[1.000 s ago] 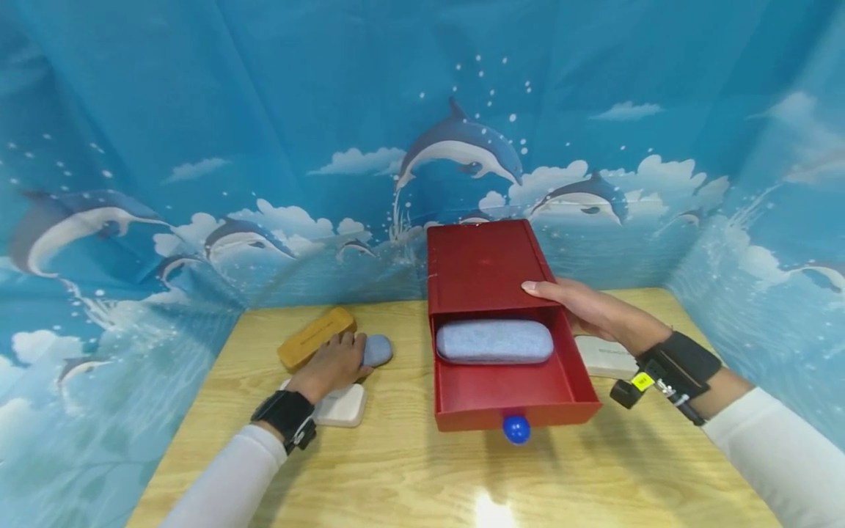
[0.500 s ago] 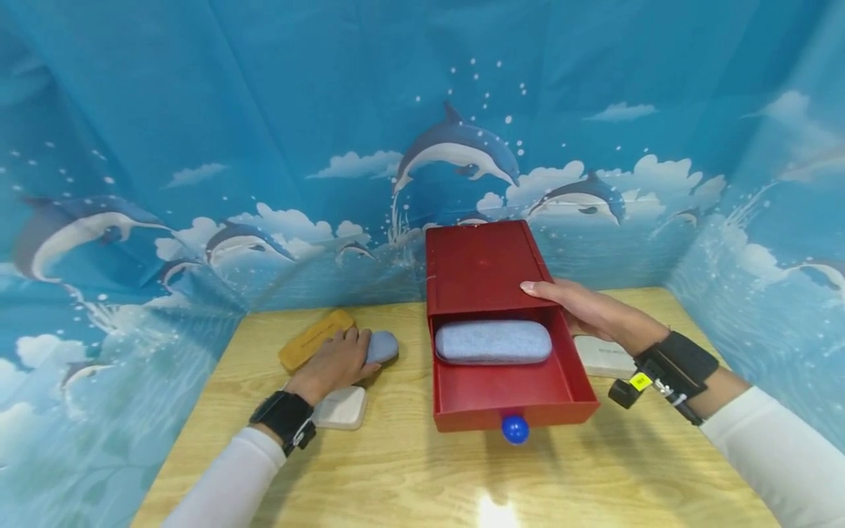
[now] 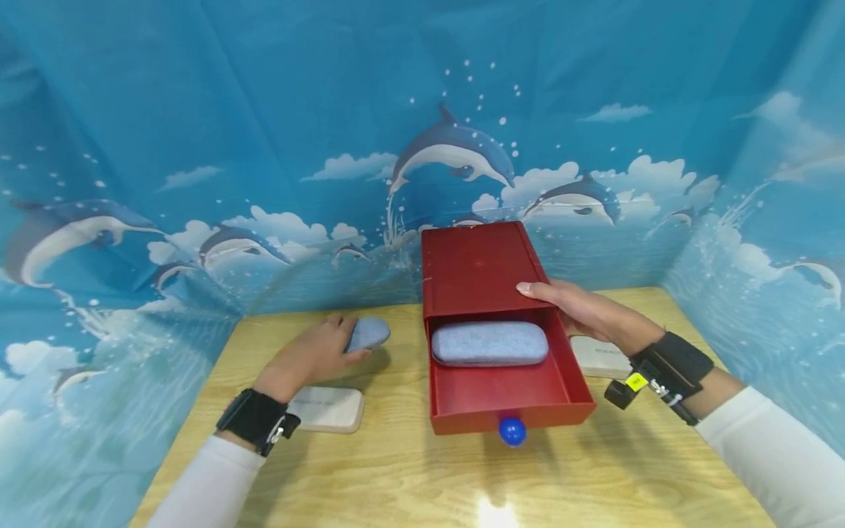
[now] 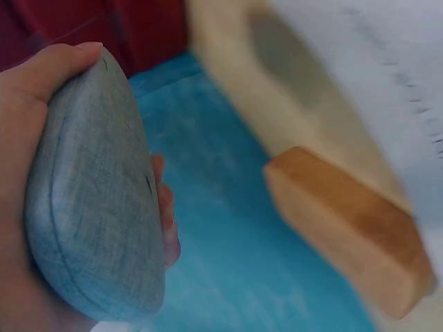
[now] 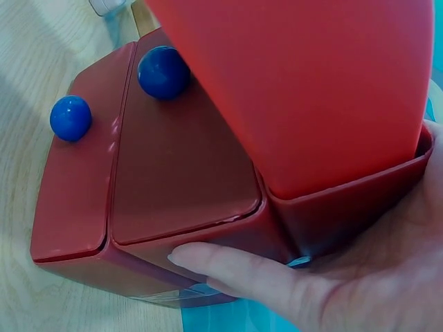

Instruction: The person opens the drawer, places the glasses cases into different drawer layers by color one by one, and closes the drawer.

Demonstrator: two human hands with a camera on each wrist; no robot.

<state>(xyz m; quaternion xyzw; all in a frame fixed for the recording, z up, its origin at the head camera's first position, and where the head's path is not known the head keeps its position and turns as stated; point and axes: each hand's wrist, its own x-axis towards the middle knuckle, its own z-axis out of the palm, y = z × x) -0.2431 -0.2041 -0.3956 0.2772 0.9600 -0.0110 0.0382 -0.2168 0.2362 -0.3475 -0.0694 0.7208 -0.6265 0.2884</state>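
My left hand [image 3: 310, 356] grips a blue-grey fabric glasses case [image 3: 368, 334] above the left side of the table. In the left wrist view the thumb lies along one side of this glasses case [image 4: 104, 194], with fingertips showing behind it. My right hand [image 3: 587, 308] holds the right side of a red drawer unit [image 3: 478, 268], thumb on its top. The top drawer [image 3: 502, 422] is pulled out, with a second blue-grey glasses case [image 3: 488, 343] lying across its back part. Two lower drawers, each with a blue knob [image 5: 163, 72], show pushed in from the right wrist.
A cream-white case [image 3: 330, 408] lies by my left wrist. Another cream-white case [image 3: 601, 357] is partly hidden by my right hand. An orange-brown case [image 4: 349, 228] shows in the left wrist view. A blue dolphin-print curtain [image 3: 297, 110] hangs behind the wooden table [image 3: 396, 477].
My left hand has raised the blue-grey glasses case off the table and shifted slightly left. The hand now covers the orange-brown case in the head view. My right hand stays on the drawer unit.
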